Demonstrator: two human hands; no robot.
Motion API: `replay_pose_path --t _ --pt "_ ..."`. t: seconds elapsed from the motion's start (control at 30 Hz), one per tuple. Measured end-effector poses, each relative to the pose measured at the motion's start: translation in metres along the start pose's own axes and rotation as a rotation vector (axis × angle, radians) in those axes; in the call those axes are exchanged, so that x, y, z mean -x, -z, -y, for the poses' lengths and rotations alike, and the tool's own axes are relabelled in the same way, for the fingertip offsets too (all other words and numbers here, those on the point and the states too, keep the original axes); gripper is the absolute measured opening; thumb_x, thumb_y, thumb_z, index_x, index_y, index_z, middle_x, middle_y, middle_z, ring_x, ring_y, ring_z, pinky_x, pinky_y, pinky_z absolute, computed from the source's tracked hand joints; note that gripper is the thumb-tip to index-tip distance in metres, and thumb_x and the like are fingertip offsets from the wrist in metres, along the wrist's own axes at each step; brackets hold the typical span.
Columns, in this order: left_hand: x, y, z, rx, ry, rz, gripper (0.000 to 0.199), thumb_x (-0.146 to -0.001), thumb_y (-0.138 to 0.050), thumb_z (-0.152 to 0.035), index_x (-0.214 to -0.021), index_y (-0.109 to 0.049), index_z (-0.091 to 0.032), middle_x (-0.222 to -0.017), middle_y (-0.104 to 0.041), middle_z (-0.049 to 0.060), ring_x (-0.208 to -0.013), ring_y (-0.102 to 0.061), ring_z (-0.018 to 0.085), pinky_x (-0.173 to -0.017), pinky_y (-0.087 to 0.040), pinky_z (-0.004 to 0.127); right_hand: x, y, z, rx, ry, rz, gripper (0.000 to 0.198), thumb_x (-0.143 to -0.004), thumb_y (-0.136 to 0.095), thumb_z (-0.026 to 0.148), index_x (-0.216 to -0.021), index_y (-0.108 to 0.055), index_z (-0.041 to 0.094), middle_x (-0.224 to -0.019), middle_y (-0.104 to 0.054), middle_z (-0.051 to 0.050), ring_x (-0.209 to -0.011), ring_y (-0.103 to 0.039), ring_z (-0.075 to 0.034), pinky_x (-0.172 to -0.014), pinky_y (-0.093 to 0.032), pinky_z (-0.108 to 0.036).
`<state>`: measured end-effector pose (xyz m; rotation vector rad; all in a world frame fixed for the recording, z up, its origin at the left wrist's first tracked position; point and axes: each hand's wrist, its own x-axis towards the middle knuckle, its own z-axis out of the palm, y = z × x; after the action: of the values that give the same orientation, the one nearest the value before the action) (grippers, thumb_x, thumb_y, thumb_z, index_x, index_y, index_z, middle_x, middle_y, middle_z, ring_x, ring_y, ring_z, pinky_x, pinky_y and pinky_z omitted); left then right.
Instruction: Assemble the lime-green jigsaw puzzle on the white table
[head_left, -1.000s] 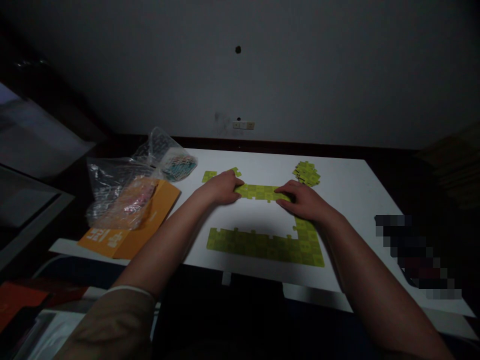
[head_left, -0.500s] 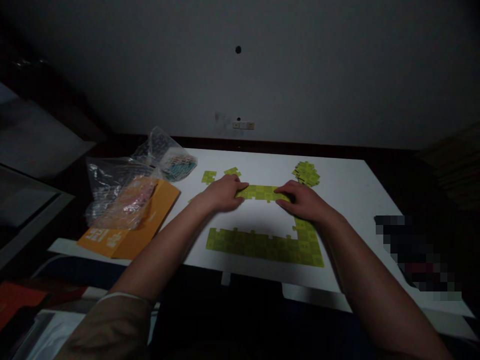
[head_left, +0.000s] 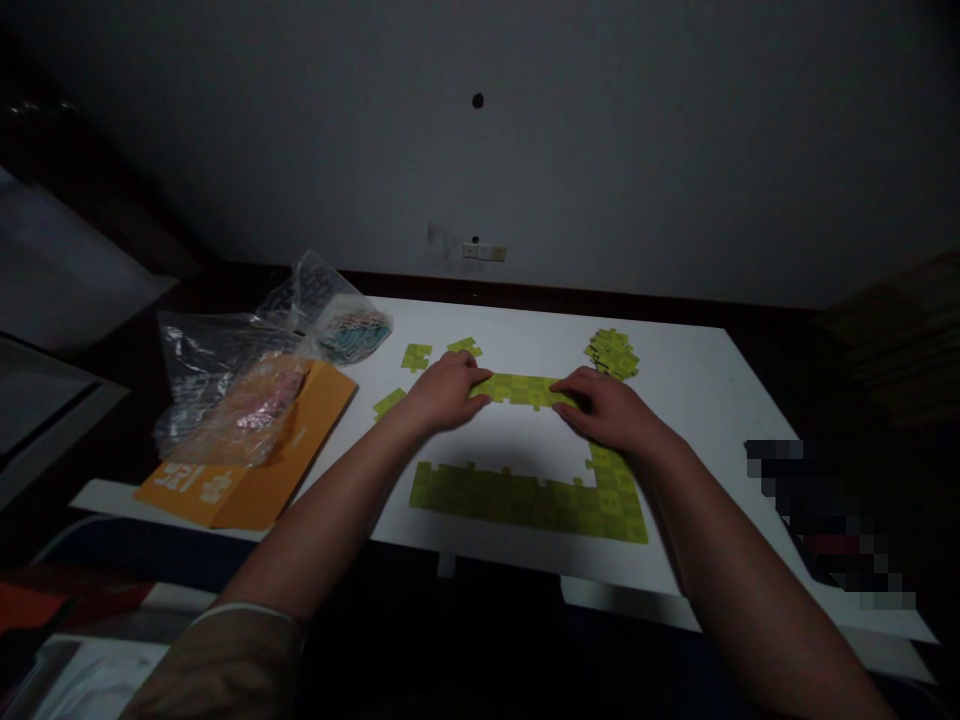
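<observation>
My left hand (head_left: 448, 392) grips the left end of a strip of joined green puzzle pieces (head_left: 521, 389), thumb and fingers at its near and far edges. At the strip's right end, my right hand (head_left: 606, 406) holds it the same way and hides where it meets the right side. More joined green pieces form the near and right sides of a frame (head_left: 517, 502) lying flat. Around my left hand lie a few loose pieces (head_left: 415, 356). Beyond my right hand sits a small pile of puzzle pieces (head_left: 613, 353).
On the left of the white table (head_left: 697, 400) are an orange folder (head_left: 311, 430), a crumpled clear plastic bag (head_left: 202, 370) and a bag of teal pieces (head_left: 356, 332). A blurred-out dark object (head_left: 817, 520) lies at the right edge. A wall stands behind.
Both hands stay on the far strip, almost in the same place. The view has shifted slightly, and a loose piece beside my left forearm shows more fully.
</observation>
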<state>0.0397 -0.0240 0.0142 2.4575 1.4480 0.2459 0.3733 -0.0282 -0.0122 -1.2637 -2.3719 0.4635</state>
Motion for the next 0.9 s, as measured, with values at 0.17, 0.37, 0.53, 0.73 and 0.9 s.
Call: replay_pose_path --t 0.17,0.37,0.53,0.73,0.9 --pt "-0.002 -0.005 0.005 0.022 -0.01 -0.024 0.049 -0.103 -0.071 -0.044 -0.146 -0.08 -0.023 -0.137 -0.07 0.016 -0.131 -0.064 0.038 -0.121 -0.049 0.053 -0.008 -0.006 0.034 0.107 0.113 -0.08 0.044 -0.106 -0.069 0.045 -0.147 -0.079 0.031 -0.144 -0.077 -0.016 -0.131 -0.071 -0.042 -0.112 -0.057 -0.066" --pt "-0.003 -0.007 0.004 0.01 -0.019 -0.024 0.05 -0.102 -0.072 -0.045 -0.145 -0.081 -0.022 -0.137 -0.071 0.016 -0.129 -0.063 0.038 -0.119 -0.051 0.053 -0.01 -0.042 0.042 0.163 0.158 0.15 0.078 -0.113 -0.062 0.053 -0.183 -0.038 0.029 -0.186 -0.04 -0.013 -0.173 -0.035 -0.042 -0.137 -0.036 -0.07" --pt "-0.002 -0.002 0.004 0.009 -0.022 -0.026 0.044 -0.103 -0.071 -0.043 -0.141 -0.083 -0.024 -0.134 -0.074 0.015 -0.128 -0.064 0.037 -0.118 -0.051 0.053 -0.009 -0.049 0.035 0.154 0.166 0.183 0.079 -0.115 -0.057 0.056 -0.184 -0.033 0.026 -0.186 -0.037 -0.016 -0.174 -0.034 -0.041 -0.139 -0.033 -0.071" --pt "-0.003 0.013 0.04 -0.048 0.216 -0.297 0.046 -0.114 -0.045 -0.03 -0.146 -0.078 -0.022 -0.14 -0.074 0.015 -0.132 -0.06 0.038 -0.113 -0.05 0.054 -0.01 -0.02 0.024 0.106 0.117 -0.032 0.064 -0.114 -0.058 0.05 -0.175 -0.052 0.032 -0.177 -0.055 -0.013 -0.165 -0.05 -0.042 -0.135 -0.037 -0.076" --pt "-0.006 0.009 0.049 -0.098 0.295 -0.26 0.044 -0.112 -0.051 -0.033 -0.147 -0.075 -0.021 -0.148 -0.07 0.017 -0.137 -0.057 0.039 -0.116 -0.048 0.054 -0.009 -0.012 0.01 0.13 0.098 -0.119 0.052 -0.11 -0.062 0.048 -0.157 -0.069 0.027 -0.157 -0.073 -0.018 -0.146 -0.067 -0.044 -0.127 -0.046 -0.077"
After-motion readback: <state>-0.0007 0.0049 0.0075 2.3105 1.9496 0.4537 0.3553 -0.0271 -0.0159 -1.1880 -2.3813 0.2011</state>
